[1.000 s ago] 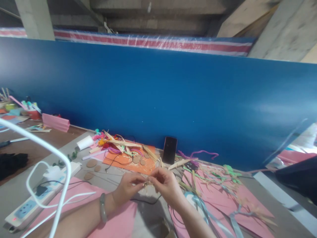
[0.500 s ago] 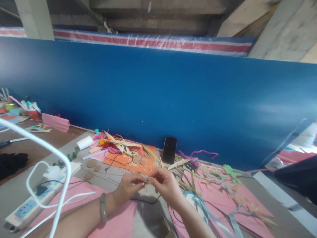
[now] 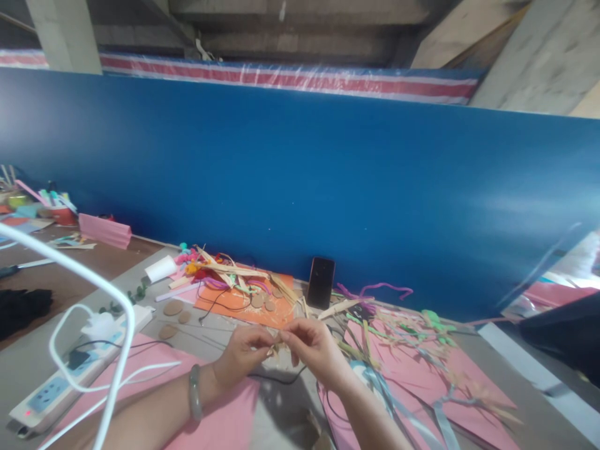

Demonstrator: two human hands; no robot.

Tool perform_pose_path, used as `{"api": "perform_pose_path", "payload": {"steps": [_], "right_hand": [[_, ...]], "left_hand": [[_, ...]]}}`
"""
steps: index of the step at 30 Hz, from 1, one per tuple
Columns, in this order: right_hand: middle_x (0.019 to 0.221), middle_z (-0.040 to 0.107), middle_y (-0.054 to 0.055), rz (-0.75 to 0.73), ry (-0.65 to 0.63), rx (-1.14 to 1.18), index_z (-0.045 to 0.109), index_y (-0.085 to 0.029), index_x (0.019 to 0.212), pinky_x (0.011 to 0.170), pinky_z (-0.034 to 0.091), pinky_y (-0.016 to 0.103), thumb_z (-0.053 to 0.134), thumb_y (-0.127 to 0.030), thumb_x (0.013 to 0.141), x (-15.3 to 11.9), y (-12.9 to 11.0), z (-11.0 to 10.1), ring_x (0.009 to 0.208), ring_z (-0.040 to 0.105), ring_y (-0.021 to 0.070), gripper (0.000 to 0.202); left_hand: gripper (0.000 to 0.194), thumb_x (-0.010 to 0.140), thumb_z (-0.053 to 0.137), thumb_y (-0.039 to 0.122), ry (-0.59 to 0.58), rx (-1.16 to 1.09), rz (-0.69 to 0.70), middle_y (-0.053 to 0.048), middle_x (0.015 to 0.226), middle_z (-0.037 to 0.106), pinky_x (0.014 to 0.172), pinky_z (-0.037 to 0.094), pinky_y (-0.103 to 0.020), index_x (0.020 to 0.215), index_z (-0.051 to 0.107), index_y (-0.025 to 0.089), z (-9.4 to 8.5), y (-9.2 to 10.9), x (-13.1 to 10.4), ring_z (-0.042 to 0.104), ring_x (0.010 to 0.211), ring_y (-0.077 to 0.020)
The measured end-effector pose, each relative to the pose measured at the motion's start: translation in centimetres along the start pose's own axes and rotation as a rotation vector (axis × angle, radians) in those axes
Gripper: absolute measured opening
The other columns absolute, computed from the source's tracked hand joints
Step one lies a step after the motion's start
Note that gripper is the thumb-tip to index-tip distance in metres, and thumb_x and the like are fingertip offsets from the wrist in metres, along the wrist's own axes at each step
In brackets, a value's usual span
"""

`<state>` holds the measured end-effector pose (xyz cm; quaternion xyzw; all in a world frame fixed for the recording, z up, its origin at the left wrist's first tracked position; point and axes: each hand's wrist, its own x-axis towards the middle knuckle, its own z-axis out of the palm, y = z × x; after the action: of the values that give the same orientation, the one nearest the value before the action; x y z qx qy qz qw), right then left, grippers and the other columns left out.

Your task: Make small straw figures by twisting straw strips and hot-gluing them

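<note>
My left hand [image 3: 244, 353], with a pale green bangle [image 3: 195, 392] on its wrist, pinches a small tan bit of dried husk or straw [image 3: 275, 351]. From the other side my right hand [image 3: 313, 351] meets it, thumb and forefinger closed on the same tan bit. The fingers hide most of this piece, so its exact kind is unclear. Both hands hover over the grey tabletop [image 3: 281, 400], in front of an orange sheet [image 3: 281, 317] strewn with tan shreds. A pink sheet [image 3: 225, 412] lies under my left forearm.
A phone [image 3: 321, 282] leans against the blue partition [image 3: 300, 175]. At left is a power strip [image 3: 47, 397] with a white cable [image 3: 124, 350] looping up. Several brown discs [image 3: 172, 308] lie nearby. Dried strips, pipe cleaners [image 3: 387, 287] and ribbon [image 3: 445, 425] spread over pink sheets at right.
My right thumb and fingers have shifted slightly on the tan piece, and the right forearm has moved a little. My left hand stays almost where it was.
</note>
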<state>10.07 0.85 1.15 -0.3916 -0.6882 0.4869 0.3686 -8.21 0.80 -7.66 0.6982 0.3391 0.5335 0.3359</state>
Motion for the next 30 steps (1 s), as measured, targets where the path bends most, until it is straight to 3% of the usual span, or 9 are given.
{"api": "perform_pose_path", "payload": {"steps": [13, 30], "right_hand": [[0.057, 0.064, -0.001, -0.028, 0.025, -0.032, 0.071, -0.016, 0.07, 0.044, 0.039, 0.018, 0.068, -0.024, 0.08, 0.2, 0.5, 0.0, 0.045, 0.05, 0.0078, 0.013], [0.061, 0.066, 0.001, -0.036, -0.002, -0.178, 0.067, -0.016, 0.068, 0.049, 0.041, 0.019, 0.061, -0.025, 0.084, 0.2, 0.5, 0.7, 0.053, 0.056, 0.0111, 0.019]], "left_hand": [[0.03, 0.08, 0.072, 0.034, 0.074, -0.21, -0.238, -0.006, 0.059, 0.065, 0.056, 0.046, -0.024, 0.058, 0.069, 0.014, 0.5, 2.2, 0.6, 0.059, 0.054, -0.0142], [0.029, 0.073, 0.079, 0.038, 0.07, -0.281, -0.314, -0.004, 0.056, 0.064, 0.054, 0.045, -0.023, 0.06, 0.069, 0.013, 0.4, 2.7, 0.7, 0.057, 0.053, -0.013]]}}
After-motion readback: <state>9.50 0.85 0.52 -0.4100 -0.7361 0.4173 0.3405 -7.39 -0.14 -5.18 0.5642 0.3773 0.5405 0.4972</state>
